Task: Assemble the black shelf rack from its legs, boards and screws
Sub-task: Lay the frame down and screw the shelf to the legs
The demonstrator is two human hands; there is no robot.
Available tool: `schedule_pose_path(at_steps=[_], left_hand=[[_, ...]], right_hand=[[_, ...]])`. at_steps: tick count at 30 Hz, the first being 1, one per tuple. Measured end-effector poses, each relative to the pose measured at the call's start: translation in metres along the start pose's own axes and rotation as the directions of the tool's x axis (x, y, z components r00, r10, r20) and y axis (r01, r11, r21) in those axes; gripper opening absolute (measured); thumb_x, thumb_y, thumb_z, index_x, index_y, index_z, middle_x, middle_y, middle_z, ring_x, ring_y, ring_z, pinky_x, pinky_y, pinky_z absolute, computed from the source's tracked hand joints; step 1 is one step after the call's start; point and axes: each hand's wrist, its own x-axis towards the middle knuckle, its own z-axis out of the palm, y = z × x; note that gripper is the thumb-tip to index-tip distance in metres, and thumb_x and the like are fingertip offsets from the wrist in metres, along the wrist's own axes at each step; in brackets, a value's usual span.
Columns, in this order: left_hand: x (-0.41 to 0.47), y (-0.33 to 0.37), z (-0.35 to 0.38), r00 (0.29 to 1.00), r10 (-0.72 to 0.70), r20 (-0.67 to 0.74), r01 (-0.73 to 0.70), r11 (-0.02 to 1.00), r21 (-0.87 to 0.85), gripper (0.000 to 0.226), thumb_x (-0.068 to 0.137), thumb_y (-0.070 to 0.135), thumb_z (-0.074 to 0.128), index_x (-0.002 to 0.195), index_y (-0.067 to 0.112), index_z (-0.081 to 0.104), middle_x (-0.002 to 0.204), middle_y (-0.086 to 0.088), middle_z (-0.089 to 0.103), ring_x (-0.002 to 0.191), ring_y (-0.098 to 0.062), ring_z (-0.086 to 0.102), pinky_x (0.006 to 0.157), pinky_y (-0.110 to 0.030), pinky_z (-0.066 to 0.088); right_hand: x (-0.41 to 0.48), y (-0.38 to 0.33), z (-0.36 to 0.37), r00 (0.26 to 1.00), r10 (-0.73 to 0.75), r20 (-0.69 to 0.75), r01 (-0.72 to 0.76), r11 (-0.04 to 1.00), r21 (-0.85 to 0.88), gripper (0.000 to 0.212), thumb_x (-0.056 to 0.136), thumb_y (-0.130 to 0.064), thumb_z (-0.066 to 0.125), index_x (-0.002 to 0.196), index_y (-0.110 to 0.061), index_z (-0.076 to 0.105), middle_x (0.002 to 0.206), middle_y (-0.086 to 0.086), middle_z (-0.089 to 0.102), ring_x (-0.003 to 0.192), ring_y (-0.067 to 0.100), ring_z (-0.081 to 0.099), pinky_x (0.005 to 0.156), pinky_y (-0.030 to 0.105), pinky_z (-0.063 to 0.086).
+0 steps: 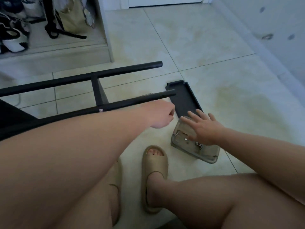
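The partly built black rack (97,90) lies on its side on the tiled floor, two long tube legs joined by a short crosspiece. A silver screw head (100,110) shows on the nearer leg. A loose black board (183,98) lies flat to the right of the legs' ends. A clear plastic tray (194,146) with several screws sits on the floor in front of the board. My left hand (160,114) is curled closed just under the nearer leg's end; whether it holds anything is hidden. My right hand (200,128) hovers over the tray with fingers spread.
A pale cabinet (102,38) with bags and shoes stands at the back left. A white wall (272,30) runs along the right. My knees and beige slippers (155,176) fill the foreground. A door's bottom edge (165,2) shows at the top.
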Motion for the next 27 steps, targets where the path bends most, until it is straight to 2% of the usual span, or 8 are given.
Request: schedule_pose_path(at_steps=[4, 8, 11, 13, 17, 21, 25, 27], left_hand=[[0.032, 0.011, 0.04, 0.975, 0.083, 0.206, -0.124, 0.973, 0.196, 0.025, 0.098, 0.025, 0.046, 0.12, 0.026, 0.057, 0.124, -0.002, 0.059, 0.111, -0.027, 0.059, 0.078, -0.038, 0.047], [0.059, 0.005, 0.086, 0.941, 0.186, 0.284, -0.27, 0.917, 0.295, 0.038, 0.097, 0.028, 0.047, 0.135, 0.025, 0.046, 0.144, -0.004, 0.043, 0.124, -0.028, 0.049, 0.087, -0.04, 0.047], [0.076, 0.0, 0.121, 0.927, 0.274, 0.256, -0.35, 0.876, 0.331, 0.037, 0.095, 0.034, 0.049, 0.131, 0.025, 0.047, 0.154, -0.005, 0.033, 0.13, -0.029, 0.041, 0.097, -0.042, 0.042], [0.085, -0.005, 0.145, 0.913, 0.312, 0.265, -0.393, 0.848, 0.356, 0.038, 0.094, 0.04, 0.051, 0.129, 0.025, 0.051, 0.157, -0.006, 0.03, 0.139, -0.03, 0.029, 0.103, -0.043, 0.034], [0.091, -0.016, 0.179, 0.902, 0.355, 0.244, -0.428, 0.808, 0.404, 0.035, 0.095, 0.046, 0.051, 0.121, 0.025, 0.06, 0.154, -0.008, 0.037, 0.149, -0.033, 0.011, 0.114, -0.048, 0.019], [0.09, -0.026, 0.19, 0.901, 0.41, 0.139, -0.432, 0.821, 0.374, 0.028, 0.096, 0.048, 0.05, 0.109, 0.026, 0.06, 0.147, -0.006, 0.046, 0.151, -0.034, 0.014, 0.118, -0.053, 0.012], [0.089, -0.029, 0.19, 0.887, 0.46, 0.053, -0.448, 0.824, 0.347, 0.025, 0.09, 0.046, 0.058, 0.097, 0.024, 0.065, 0.137, -0.005, 0.058, 0.146, -0.036, 0.029, 0.117, -0.054, 0.024], [0.09, -0.03, 0.189, 0.876, 0.481, 0.021, -0.464, 0.831, 0.307, 0.023, 0.086, 0.043, 0.064, 0.09, 0.021, 0.066, 0.13, -0.006, 0.062, 0.143, -0.038, 0.037, 0.113, -0.053, 0.033]], right_hand=[[0.01, 0.033, 0.042, 0.994, 0.049, 0.093, -0.052, 0.998, 0.04, 0.074, 0.103, -0.059, 0.036, 0.16, -0.04, -0.008, 0.17, -0.005, -0.004, 0.157, 0.025, -0.004, 0.123, 0.053, 0.014], [0.038, 0.049, 0.081, 0.981, 0.048, 0.186, -0.07, 0.992, 0.11, 0.069, 0.105, -0.048, 0.038, 0.161, -0.039, -0.002, 0.169, -0.006, 0.011, 0.155, 0.023, 0.01, 0.12, 0.049, 0.023], [0.061, 0.051, 0.109, 0.967, 0.028, 0.252, -0.065, 0.988, 0.141, 0.065, 0.105, -0.044, 0.037, 0.161, -0.038, 0.004, 0.166, -0.004, 0.02, 0.152, 0.024, 0.019, 0.116, 0.048, 0.027], [0.077, 0.05, 0.125, 0.962, 0.014, 0.272, -0.064, 0.983, 0.174, 0.064, 0.104, -0.041, 0.04, 0.161, -0.037, 0.01, 0.163, -0.002, 0.028, 0.148, 0.027, 0.028, 0.113, 0.048, 0.031], [0.101, 0.056, 0.151, 0.952, 0.078, 0.296, -0.184, 0.918, 0.352, 0.061, 0.1, -0.031, 0.053, 0.156, -0.03, 0.031, 0.148, 0.007, 0.049, 0.132, 0.032, 0.05, 0.102, 0.041, 0.045], [0.11, 0.069, 0.175, 0.95, 0.206, 0.233, -0.295, 0.837, 0.461, 0.049, 0.098, -0.018, 0.055, 0.146, -0.021, 0.046, 0.139, 0.013, 0.057, 0.122, 0.034, 0.057, 0.094, 0.038, 0.046], [0.118, 0.064, 0.187, 0.957, 0.271, 0.107, -0.28, 0.753, 0.596, 0.042, 0.099, -0.02, 0.055, 0.141, -0.027, 0.054, 0.124, 0.014, 0.067, 0.109, 0.036, 0.064, 0.087, 0.042, 0.054], [0.123, 0.058, 0.191, 0.964, 0.26, 0.061, -0.241, 0.743, 0.624, 0.037, 0.1, -0.02, 0.055, 0.136, -0.025, 0.058, 0.119, 0.013, 0.068, 0.106, 0.036, 0.064, 0.087, 0.044, 0.054]])
